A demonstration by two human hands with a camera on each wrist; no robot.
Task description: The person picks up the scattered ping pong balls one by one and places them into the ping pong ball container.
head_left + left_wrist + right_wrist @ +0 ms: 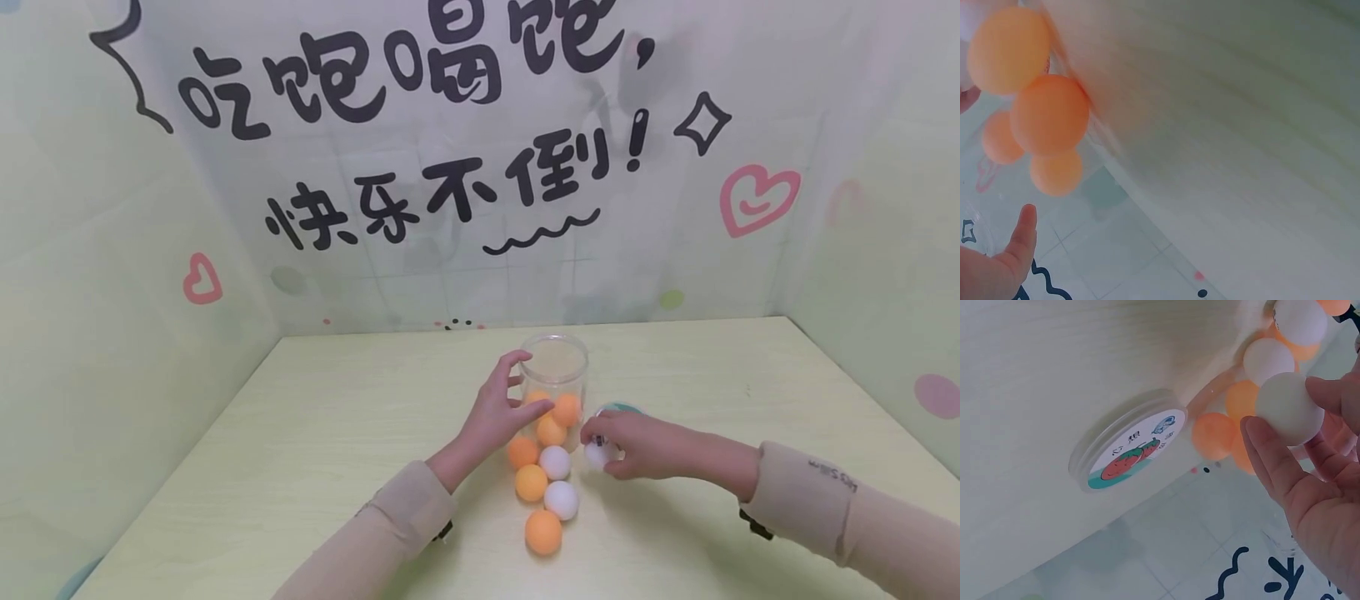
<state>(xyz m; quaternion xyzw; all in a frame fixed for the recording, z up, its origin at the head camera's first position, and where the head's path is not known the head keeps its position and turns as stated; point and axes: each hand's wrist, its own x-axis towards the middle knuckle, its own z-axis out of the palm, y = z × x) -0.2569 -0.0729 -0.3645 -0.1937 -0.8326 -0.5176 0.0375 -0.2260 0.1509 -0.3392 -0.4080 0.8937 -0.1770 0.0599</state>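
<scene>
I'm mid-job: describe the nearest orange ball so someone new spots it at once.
On the table, find the clear jar at the left hand. Follow the loose orange and white balls from it toward the bottom of the head view. The nearest orange ball ends that trail, farther from the jar than any other ball.

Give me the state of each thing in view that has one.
Clear jar: upright, uncovered, orange balls inside
Lid: off the jar, lying on the table, printed face up
Loose balls: orange and white, on the table before the jar
Left hand: around the jar's side
Right hand: pinching a white ball
</scene>
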